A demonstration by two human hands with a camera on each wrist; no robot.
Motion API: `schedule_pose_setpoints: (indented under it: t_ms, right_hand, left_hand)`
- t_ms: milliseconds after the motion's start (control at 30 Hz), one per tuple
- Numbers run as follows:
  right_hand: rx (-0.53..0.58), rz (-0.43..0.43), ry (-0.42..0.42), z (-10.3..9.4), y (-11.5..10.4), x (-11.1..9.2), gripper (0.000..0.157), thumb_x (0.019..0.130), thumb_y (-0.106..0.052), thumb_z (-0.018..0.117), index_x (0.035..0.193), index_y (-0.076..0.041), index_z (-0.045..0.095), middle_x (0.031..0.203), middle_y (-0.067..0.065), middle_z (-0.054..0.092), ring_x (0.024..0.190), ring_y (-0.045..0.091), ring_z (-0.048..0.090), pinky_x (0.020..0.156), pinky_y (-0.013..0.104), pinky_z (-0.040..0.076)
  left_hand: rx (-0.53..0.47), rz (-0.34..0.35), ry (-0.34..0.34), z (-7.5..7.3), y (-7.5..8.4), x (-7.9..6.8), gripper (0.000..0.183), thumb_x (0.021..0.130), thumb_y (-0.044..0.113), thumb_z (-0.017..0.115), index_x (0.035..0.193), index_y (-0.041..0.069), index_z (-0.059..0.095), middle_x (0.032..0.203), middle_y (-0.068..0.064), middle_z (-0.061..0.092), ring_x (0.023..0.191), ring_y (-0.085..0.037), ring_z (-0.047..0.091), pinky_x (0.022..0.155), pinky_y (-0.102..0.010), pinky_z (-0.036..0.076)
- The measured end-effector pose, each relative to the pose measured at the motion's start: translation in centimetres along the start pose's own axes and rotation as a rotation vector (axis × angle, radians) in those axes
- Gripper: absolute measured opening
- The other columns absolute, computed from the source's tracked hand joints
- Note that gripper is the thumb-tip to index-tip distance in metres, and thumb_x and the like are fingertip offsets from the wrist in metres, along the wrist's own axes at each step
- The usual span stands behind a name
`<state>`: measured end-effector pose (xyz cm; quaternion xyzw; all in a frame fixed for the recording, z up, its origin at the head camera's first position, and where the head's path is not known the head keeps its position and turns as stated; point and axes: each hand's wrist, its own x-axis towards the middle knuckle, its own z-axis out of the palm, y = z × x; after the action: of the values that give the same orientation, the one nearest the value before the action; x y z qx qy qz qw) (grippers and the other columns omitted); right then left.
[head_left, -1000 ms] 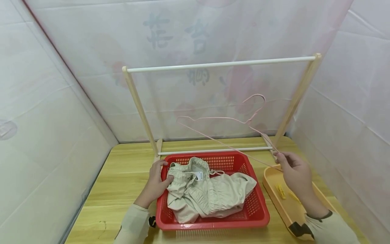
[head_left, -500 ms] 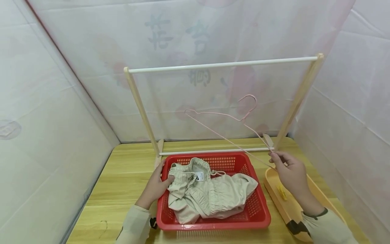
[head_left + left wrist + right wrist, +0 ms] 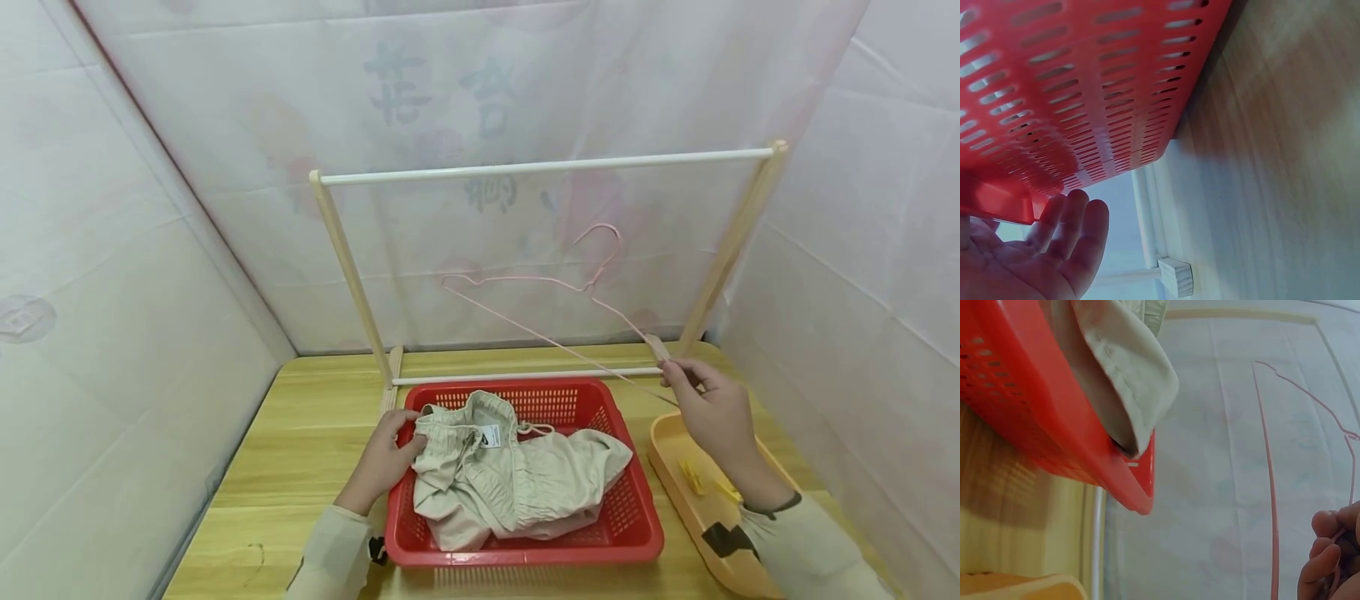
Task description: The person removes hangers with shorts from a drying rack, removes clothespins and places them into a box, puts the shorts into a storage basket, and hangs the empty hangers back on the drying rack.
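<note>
In the head view, my right hand [image 3: 712, 408] pinches one lower corner of a thin pink clothes hanger [image 3: 517, 277]. The hanger tilts with its hook up, and its far end reaches left above the basket. Beige drawstring pants [image 3: 555, 479] lie bunched in a red plastic basket [image 3: 525, 553], elastic waist and white label facing up. My left hand [image 3: 386, 458] is at the basket's left rim, with thumb and index fingertips apart at the waistband. Its other fingers [image 3: 1088, 240] extend loosely outside the basket in the left wrist view.
A rack with wooden posts and a white top bar [image 3: 547, 167] stands behind the basket. To the right, partly under my right forearm, lies an orange tray [image 3: 667, 454] with yellow clips [image 3: 692, 477]. Pale cloth walls enclose the wooden table [image 3: 300, 433].
The hanger and my right hand have moved a little left and up. My left fingertips have come from outside the rim over to the waistband. Basket and pants stay put.
</note>
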<state>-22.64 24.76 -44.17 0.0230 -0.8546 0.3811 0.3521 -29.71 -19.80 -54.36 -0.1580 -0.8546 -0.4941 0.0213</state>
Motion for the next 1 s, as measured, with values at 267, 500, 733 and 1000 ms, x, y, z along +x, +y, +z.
schedule_pose_setpoints:
  t_ms: [267,500,733,1000]
  right_hand:
    - [0.039,-0.049,0.028,0.5,-0.2,1.8,0.008,0.097,-0.005,0.071,0.093,-0.001,0.076,0.075,0.008,0.068,0.057,0.005,0.046,0.05,0.017,0.036]
    - [0.083,-0.068,0.057,0.8,-0.7,3.0,0.008,0.097,-0.003,0.07,0.094,-0.001,0.077,0.076,0.004,0.068,0.055,0.003,0.045,0.047,0.017,0.034]
    - [0.04,-0.109,0.067,1.1,-1.8,5.1,0.011,0.098,-0.01,0.072,0.091,-0.004,0.077,0.075,-0.004,0.067,0.052,0.004,0.044,0.046,0.017,0.032]
    - [0.016,-0.139,0.054,1.7,-2.7,7.9,0.018,0.101,-0.016,0.068,0.096,-0.001,0.077,0.079,0.012,0.069,0.059,0.004,0.046,0.05,0.016,0.032]
  left_hand:
    - [0.015,-0.015,0.012,-0.2,-0.1,-0.2,0.015,0.101,0.021,0.068,0.11,0.009,0.069,0.126,-0.013,0.06,0.118,-0.03,0.057,0.1,-0.052,0.046]
    - [0.016,-0.003,-0.001,0.0,0.1,-0.4,0.011,0.103,0.022,0.066,0.106,0.012,0.067,0.118,-0.01,0.06,0.109,-0.026,0.056,0.095,-0.05,0.047]
    - [0.021,-0.004,-0.001,0.3,0.0,-0.3,0.006,0.102,0.017,0.066,0.102,0.012,0.066,0.111,-0.008,0.058,0.102,-0.023,0.054,0.09,-0.044,0.047]
    - [0.046,-0.036,0.023,0.3,-0.1,0.0,0.004,0.101,0.017,0.066,0.102,0.013,0.066,0.116,-0.006,0.059,0.107,-0.023,0.056,0.095,-0.046,0.047]
